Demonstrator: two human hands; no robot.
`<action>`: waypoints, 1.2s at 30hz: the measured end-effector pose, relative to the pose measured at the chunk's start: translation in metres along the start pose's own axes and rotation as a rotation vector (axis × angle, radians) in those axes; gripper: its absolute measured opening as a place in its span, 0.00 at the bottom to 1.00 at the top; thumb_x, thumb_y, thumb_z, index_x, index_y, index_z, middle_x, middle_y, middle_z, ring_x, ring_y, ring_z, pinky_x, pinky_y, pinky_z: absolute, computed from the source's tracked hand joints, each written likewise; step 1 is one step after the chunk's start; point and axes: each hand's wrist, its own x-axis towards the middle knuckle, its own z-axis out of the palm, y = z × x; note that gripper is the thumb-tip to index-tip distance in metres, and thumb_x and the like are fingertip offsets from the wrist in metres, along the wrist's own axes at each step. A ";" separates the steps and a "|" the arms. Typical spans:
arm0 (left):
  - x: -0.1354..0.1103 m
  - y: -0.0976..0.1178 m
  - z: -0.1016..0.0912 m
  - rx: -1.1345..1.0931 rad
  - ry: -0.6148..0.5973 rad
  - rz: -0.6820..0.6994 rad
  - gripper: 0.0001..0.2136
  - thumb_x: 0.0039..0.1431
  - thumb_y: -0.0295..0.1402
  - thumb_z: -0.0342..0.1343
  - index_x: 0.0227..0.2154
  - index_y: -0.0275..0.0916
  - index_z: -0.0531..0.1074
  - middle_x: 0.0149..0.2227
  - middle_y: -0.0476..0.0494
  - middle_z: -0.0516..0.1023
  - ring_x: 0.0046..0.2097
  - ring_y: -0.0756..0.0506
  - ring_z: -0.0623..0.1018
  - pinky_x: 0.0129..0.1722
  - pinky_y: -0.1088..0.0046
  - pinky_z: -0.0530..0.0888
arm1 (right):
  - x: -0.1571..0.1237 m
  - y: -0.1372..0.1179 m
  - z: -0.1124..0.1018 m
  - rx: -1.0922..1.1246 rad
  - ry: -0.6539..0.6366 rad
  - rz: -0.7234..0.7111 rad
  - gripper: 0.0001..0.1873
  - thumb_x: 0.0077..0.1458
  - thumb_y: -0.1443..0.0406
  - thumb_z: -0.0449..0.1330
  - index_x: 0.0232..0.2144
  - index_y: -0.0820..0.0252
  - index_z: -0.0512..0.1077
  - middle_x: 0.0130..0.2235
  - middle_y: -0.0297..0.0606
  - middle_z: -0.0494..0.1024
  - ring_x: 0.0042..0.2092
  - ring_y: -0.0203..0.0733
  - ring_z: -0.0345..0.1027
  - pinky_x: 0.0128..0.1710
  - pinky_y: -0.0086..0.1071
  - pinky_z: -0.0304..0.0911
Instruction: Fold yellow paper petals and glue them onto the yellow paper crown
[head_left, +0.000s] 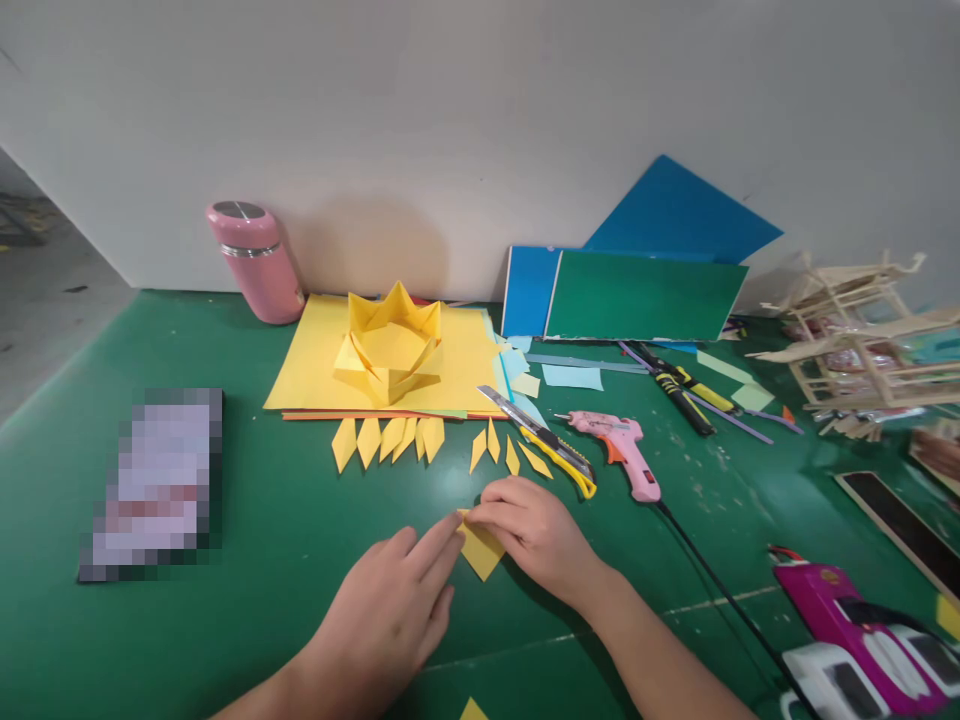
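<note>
a small yellow paper (484,560) lies on the desk (285,620) between the two hands, its top corner pinched in the right hand (536,528) while the left hand (397,592) touches it with fingertips, probably to steady it; whether the left grips, i can't tell. one cutter (559,453) and one pink glue gun (624,452) lie handles toward the person, likely for easy reach. i count six slim yellow pieces (344,445), some overlapping, four narrower ones (478,451) beside them, and one pointed yellow ring (390,385) on stacked sheets (471,362).
</note>
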 end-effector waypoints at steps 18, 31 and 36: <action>0.003 -0.003 -0.004 0.018 -0.058 0.034 0.18 0.55 0.26 0.49 0.50 0.37 0.69 0.53 0.42 0.74 0.32 0.45 0.75 0.29 0.69 0.71 | 0.000 -0.001 -0.007 -0.005 -0.090 0.016 0.14 0.62 0.72 0.48 0.35 0.62 0.74 0.32 0.41 0.72 0.35 0.40 0.63 0.33 0.32 0.63; 0.006 -0.007 -0.005 0.027 0.216 0.035 0.09 0.58 0.33 0.52 0.40 0.43 0.73 0.46 0.54 0.79 0.38 0.44 0.69 0.43 0.64 0.61 | -0.001 -0.003 -0.015 -0.073 -0.174 -0.006 0.15 0.61 0.71 0.47 0.39 0.62 0.74 0.33 0.42 0.73 0.35 0.41 0.63 0.34 0.33 0.63; 0.006 -0.005 -0.004 0.019 0.209 0.015 0.09 0.57 0.32 0.53 0.40 0.43 0.73 0.47 0.53 0.78 0.38 0.44 0.69 0.43 0.63 0.61 | -0.001 -0.003 -0.016 -0.114 -0.173 -0.023 0.16 0.61 0.72 0.47 0.41 0.63 0.74 0.33 0.43 0.73 0.35 0.41 0.63 0.33 0.32 0.64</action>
